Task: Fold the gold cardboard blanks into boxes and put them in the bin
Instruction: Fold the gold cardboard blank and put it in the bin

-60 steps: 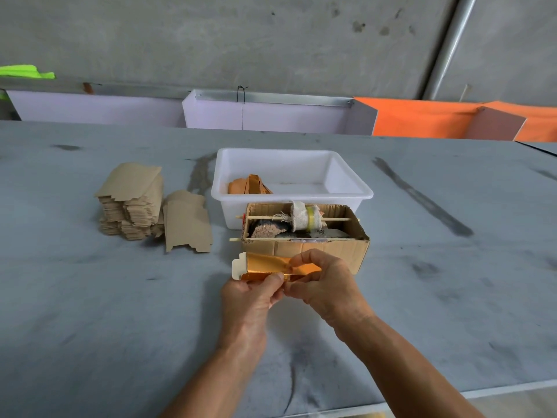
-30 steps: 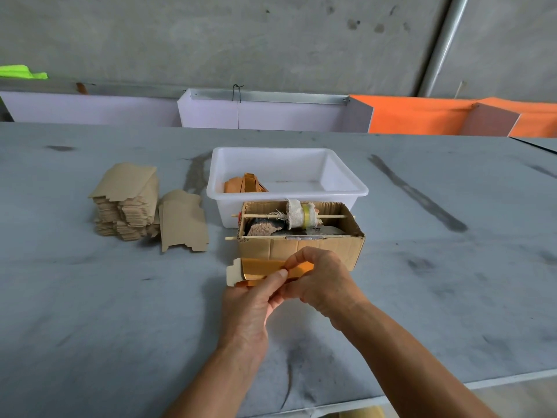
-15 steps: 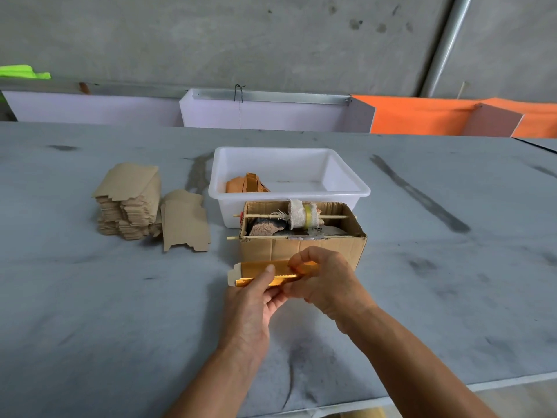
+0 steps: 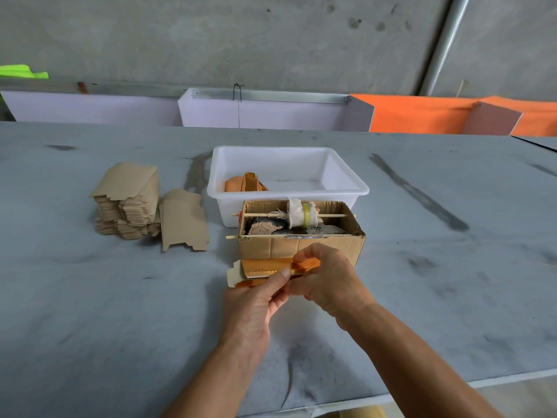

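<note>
**Gold blank half-folded, pinched between both hands above the tabletop**

Head view: held low over the grey tabletop, just in front of an open corrugated carton, a gold cardboard blank partly folded into a long narrow shape, shiny gold face up, plain tan end tab sticking out to the left. Left hand gripping the near edge of the blank, thumb pressed flat along the top, fingers tucked beneath. Right hand curled over the blank's right end, fingers bent round an orange-gold flap, thumb close against the left thumb. Both hands together and clamped on the same piece, forearms reaching in from the bottom edge.

Behind the carton and touching it or nearly so, a white plastic bin, holding finished gold boxes in its near left corner. Inside the carton, a thin wooden stick laid across the top, wrapped with a roll of cloth and yellow tape, dark scraps below. Left of the bin, a stack of flat blanks, tan side up, with one loose blank lying beside it. Beyond the tabletop, white and orange panels against a concrete wall.
</note>
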